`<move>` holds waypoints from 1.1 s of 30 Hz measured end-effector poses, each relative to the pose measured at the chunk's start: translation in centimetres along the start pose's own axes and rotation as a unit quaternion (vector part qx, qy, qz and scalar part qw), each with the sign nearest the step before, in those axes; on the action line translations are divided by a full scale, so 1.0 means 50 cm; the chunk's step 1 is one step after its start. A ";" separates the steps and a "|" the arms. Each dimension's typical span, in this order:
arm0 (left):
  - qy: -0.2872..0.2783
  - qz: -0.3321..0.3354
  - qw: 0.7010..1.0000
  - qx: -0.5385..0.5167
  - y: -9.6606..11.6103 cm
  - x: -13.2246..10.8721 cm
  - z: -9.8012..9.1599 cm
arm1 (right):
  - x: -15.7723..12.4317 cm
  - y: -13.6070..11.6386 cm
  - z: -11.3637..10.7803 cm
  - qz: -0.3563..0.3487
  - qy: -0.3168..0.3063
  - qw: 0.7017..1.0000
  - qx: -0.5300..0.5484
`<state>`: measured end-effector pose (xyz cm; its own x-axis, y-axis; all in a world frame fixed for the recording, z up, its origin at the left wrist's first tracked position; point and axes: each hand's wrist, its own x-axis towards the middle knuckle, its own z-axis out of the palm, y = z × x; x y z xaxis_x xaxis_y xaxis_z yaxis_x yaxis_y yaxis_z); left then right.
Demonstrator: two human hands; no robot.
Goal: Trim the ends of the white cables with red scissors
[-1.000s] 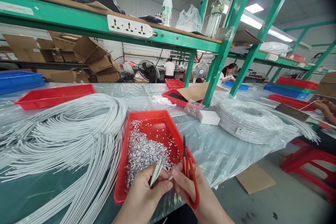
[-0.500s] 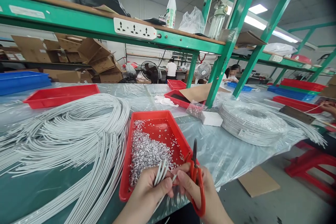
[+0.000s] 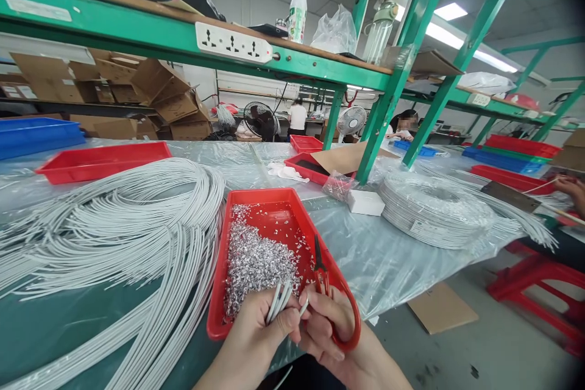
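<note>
My left hand (image 3: 258,335) is closed around a small bundle of white cable ends (image 3: 278,300), held just over the near edge of a red tray (image 3: 274,213). That tray holds a heap of small silvery metal bits (image 3: 256,265). My right hand (image 3: 336,338) grips red-handled scissors (image 3: 331,292), blades pointing up and away over the tray's right rim. Its fingers also pinch a short white cable end beside the left hand's bundle.
A big loose coil of white cables (image 3: 119,231) lies left on the plastic-covered bench. A tied white coil (image 3: 434,207) and a white box (image 3: 365,201) sit right. Green shelf posts (image 3: 388,79) rise behind; red and blue trays, cartons, fans. Another person's hand (image 3: 571,186) works far right.
The scissors have tilted and dropped lower in my right hand, closer to the tray's rim. Both hands stay together at the tray's near edge, still holding the cable ends.
</note>
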<state>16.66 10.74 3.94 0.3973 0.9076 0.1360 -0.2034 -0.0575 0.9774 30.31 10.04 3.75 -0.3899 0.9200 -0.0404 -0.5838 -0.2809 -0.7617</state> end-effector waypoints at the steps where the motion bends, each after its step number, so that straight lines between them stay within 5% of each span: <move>1: 0.013 -0.003 1.000 0.012 -0.001 -0.001 0.000 | -0.001 0.001 -0.001 0.004 0.000 1.000 0.003; 7: 0.070 -0.017 0.996 0.052 0.002 -0.003 0.011 | -0.005 -0.003 -0.010 -0.066 0.057 0.993 -0.084; 12: 0.036 -0.009 0.998 0.058 -0.005 -0.003 0.008 | 0.004 0.002 -0.012 0.076 0.000 0.994 0.072; 14: 0.031 -0.001 0.998 0.050 -0.009 -0.002 0.004 | 0.006 0.007 -0.013 0.075 0.000 0.995 0.064; 20: 0.062 -0.004 0.995 0.084 -0.010 0.003 0.000 | 0.001 0.007 -0.024 -0.084 0.090 0.977 -0.174; 25: 0.054 -0.004 0.995 0.087 -0.015 0.006 -0.003 | -0.006 -0.015 -0.019 -0.108 0.106 0.940 -0.307; 33: -0.049 -0.068 0.996 -0.004 -0.004 0.000 -0.003 | 0.004 -0.029 -0.009 -0.116 0.102 0.917 -0.367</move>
<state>16.58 10.80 3.73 0.5079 0.8612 0.0171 -0.1484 0.0679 0.9866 31.40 10.73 4.57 -0.1313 0.9846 0.1154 0.0308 0.1204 -0.9923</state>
